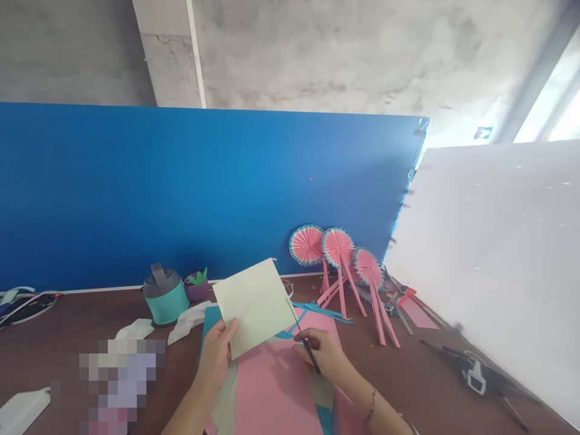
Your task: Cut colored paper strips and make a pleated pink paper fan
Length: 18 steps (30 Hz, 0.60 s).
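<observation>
While the left hand (217,357) pinches a pale yellow sheet (254,308) near the head view's centre, thumb on top, the right hand (327,350) curls around dark scissors (316,365) beside the sheet's right edge; pink paper (276,396) lies below on the desk (421,386), bottom centre.

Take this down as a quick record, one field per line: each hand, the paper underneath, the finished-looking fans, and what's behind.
Left hand: gripping a cream sheet by its lower left edge
Right hand: holding dark scissors, blades at the sheet's right edge
Under the hands: pink paper, with other colored sheets
Fans: three pleated pink fans, blue-edged
Behind: blue panel
</observation>
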Tool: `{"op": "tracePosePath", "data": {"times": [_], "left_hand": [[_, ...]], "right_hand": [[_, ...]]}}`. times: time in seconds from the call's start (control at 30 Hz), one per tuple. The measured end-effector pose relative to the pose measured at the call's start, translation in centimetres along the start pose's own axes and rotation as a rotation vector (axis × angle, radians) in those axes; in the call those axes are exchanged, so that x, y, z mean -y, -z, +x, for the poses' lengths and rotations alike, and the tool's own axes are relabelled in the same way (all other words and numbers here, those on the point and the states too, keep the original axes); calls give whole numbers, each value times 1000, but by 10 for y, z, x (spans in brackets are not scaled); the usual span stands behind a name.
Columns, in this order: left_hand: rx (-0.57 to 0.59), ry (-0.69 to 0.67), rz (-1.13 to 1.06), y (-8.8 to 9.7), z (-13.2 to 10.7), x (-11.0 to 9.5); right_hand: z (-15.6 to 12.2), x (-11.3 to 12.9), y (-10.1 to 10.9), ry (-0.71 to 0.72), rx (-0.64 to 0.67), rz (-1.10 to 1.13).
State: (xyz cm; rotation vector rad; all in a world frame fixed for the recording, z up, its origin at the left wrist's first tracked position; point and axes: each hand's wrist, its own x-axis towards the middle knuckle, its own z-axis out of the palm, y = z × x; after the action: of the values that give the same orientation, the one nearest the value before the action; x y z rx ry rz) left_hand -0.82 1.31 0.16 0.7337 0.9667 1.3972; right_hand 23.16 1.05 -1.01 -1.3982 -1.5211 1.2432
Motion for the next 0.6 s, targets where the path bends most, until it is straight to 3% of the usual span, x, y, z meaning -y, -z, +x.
{"op": "tracePosePath", "data": {"times": [0.37, 0.6], "left_hand": [[19, 7, 42, 4, 3, 5], [56, 32, 47, -3, -3, 0]], "right_hand": [[4, -9, 1, 23, 4, 33], [2, -4, 0, 17, -29, 53]]}}
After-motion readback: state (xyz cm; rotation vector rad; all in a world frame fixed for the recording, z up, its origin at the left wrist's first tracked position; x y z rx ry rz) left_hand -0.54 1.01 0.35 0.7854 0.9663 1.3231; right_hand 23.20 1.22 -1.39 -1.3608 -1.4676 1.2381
